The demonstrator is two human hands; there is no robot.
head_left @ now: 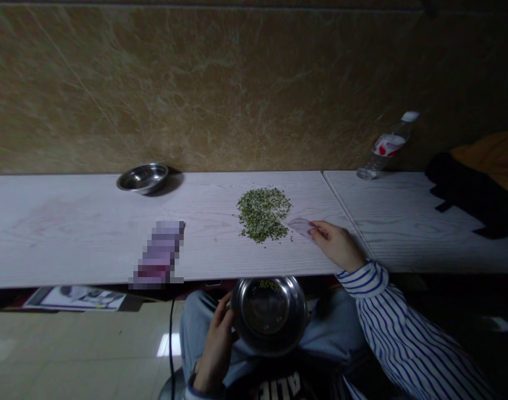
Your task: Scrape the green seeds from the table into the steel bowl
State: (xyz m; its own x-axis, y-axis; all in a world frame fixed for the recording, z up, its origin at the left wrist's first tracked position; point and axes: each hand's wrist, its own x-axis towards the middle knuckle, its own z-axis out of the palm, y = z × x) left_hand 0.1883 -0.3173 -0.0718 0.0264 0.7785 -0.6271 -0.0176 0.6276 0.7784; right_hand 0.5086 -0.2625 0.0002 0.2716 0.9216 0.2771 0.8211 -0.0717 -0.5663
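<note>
Below the table's front edge, my left hand [218, 339] grips the left rim of a steel bowl [270, 341], which tilts against the edge above my lap. A few green mung beans [268, 285] lie inside it near the far wall. My right hand [335, 241] pinches a thin, clear, curved piece of plastic [298, 224] between thumb and fingers. Its tip touches the right side of a spread patch of mung beans [260, 216] on the table, where a small gap runs into the patch. Some loose beans lie around the patch.
A second steel bowl [143, 179] stands near the wall at the left. A pixelated flat object [160, 253] lies by the front edge. On the right are a clear bottle [387, 147] and dark and orange cloth [487, 178]. The white table [212, 261] has a seam right of the beans.
</note>
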